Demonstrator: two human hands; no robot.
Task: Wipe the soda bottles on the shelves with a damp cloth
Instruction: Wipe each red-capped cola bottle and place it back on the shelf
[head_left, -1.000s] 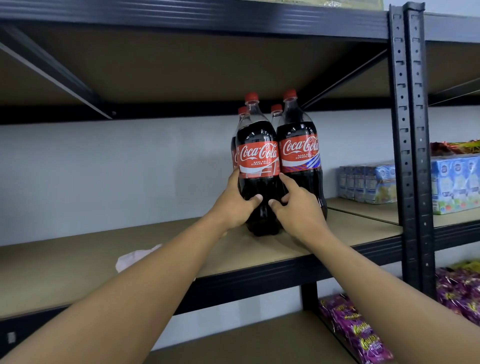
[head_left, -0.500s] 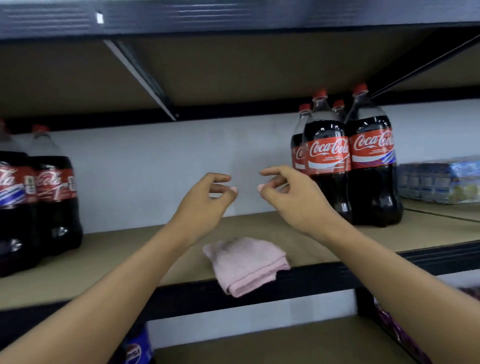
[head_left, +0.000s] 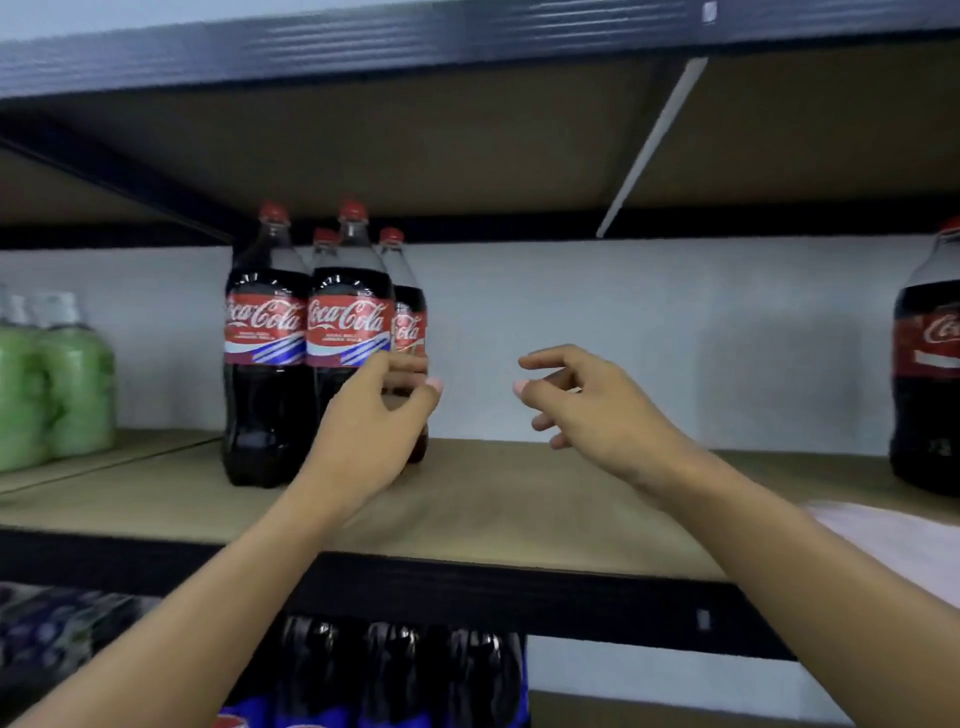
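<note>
Cloth-less left hand (head_left: 374, 415): fingers loosely curled, nothing held; raised in front of the right-hand bottles of the cluster, contact impossible to tell.
Right hand (head_left: 587, 410): likewise relaxed and empty, in the air above the board, well apart from any bottle.
Cola bottles (head_left: 306, 338): four, red-capped, upright, packed together on the middle shelf (head_left: 467, 499), just behind the left hand.
Damp cloth (head_left: 893, 540): pale, lying on the same shelf at the far right, partly hidden by the right forearm.
Step in hand: probably reaching for this cluster; no wiping under way.
Next move: calls for fetching the cloth from the right, then gripping a front bottle at its waist and drawing it clear of its neighbours.
Around: a lone cola bottle (head_left: 930, 374) at the right edge; green bottles (head_left: 52, 379) at the left; blue-labelled bottles (head_left: 395, 675) on the shelf below.
In the way: tight packing, rear pair shut off by the front pair; upper shelf (head_left: 467, 130) close above the caps, so out forward rather than up.
</note>
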